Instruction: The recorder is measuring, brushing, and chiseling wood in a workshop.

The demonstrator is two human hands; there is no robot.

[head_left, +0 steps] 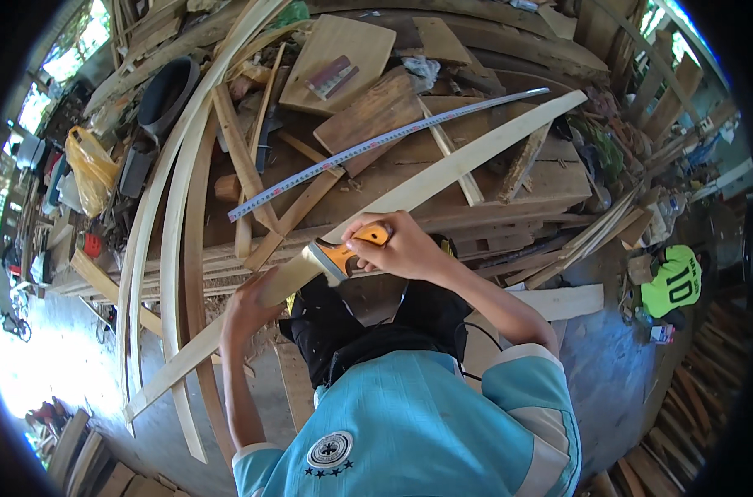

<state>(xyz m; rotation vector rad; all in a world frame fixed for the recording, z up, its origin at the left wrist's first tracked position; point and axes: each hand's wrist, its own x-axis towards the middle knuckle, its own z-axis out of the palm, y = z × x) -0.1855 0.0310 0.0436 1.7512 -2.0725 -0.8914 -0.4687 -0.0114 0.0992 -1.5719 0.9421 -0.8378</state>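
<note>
A long pale wooden strip [467, 161] runs slantwise across in front of me, from the upper right down past my left side. My right hand [405, 248] is closed round the orange handle of a handsaw [335, 258]. Its blade points left along the strip toward my left hand [252, 302], which grips the strip; those fingers are partly hidden. I cannot tell whether the saw's teeth touch the wood. Beyond the strip, a long measuring rule [384, 145] lies across the boards on the workbench [517, 184].
Several long thin strips [177, 215] curve down on the left. Wood offcuts [372, 108] and a square board [335, 62] cover the bench. A yellow plastic bag [92, 170] is at far left. A person in a lime green shirt [673, 282] is at far right, near stacked timber [691, 414].
</note>
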